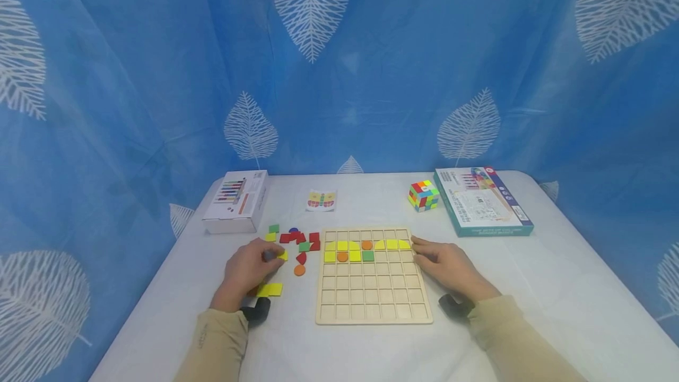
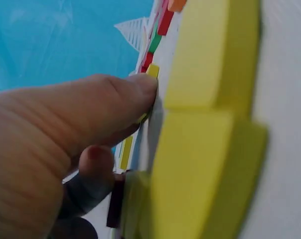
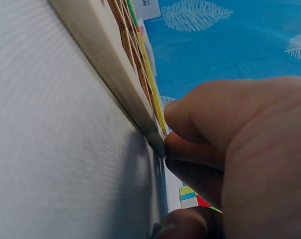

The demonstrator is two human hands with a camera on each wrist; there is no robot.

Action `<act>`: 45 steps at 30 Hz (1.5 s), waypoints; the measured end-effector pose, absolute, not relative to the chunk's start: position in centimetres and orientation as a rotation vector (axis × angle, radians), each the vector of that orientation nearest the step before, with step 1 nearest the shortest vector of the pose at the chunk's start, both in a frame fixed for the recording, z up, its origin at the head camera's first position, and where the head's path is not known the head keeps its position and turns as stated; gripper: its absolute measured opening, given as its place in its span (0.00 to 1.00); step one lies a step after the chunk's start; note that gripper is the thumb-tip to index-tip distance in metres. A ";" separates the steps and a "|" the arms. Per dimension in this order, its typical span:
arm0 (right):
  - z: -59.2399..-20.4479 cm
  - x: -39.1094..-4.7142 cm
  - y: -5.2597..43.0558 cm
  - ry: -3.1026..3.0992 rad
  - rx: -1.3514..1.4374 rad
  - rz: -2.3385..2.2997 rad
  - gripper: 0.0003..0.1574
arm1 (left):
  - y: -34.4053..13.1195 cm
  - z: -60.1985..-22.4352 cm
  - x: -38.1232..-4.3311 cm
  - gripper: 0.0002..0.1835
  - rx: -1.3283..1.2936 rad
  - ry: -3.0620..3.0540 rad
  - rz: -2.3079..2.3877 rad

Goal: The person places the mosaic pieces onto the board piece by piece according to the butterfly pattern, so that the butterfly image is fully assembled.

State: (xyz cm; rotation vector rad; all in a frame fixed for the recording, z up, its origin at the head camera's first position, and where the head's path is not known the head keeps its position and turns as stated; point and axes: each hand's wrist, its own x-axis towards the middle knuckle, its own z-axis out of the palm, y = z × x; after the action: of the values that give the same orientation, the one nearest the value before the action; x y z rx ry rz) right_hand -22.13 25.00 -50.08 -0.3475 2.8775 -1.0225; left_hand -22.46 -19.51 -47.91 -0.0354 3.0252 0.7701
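Note:
My left hand pinches a small yellow tile between thumb and fingers, left of the wooden grid board. In the left wrist view the tile shows at the thumb tip, while yellow pieces fill the foreground. My right hand rests by the board's upper right edge, fingertips right at the rim. Up close in the right wrist view, the thumb and fingers of that hand meet the board's side. Yellow, orange and green pieces fill part of the board's upper two rows, among them a green square.
Loose red, green, yellow and blue pieces lie left of the board, with an orange disc and yellow tiles. Behind are a pattern card, a puzzle cube, a white box and a teal-edged box.

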 end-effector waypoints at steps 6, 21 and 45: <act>-50.0 -22.0 25.0 2.867 -0.311 -1.017 0.30 | -18.3 -48.1 -22.3 0.15 -0.081 2.981 1.062; -50.0 -22.2 25.0 2.866 -0.300 -1.017 0.29 | -10.8 -48.2 -22.4 0.09 0.213 2.870 1.540; -49.9 -22.2 24.9 2.847 -0.265 -1.031 0.29 | -2.0 -49.3 -23.6 0.07 0.747 3.045 0.883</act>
State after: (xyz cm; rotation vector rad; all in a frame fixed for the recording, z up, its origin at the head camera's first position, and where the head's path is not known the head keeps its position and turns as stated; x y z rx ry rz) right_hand -22.21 24.93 -49.94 -0.2649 2.8465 -1.0312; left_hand -23.59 -1.98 -49.30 0.7471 3.0453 0.8830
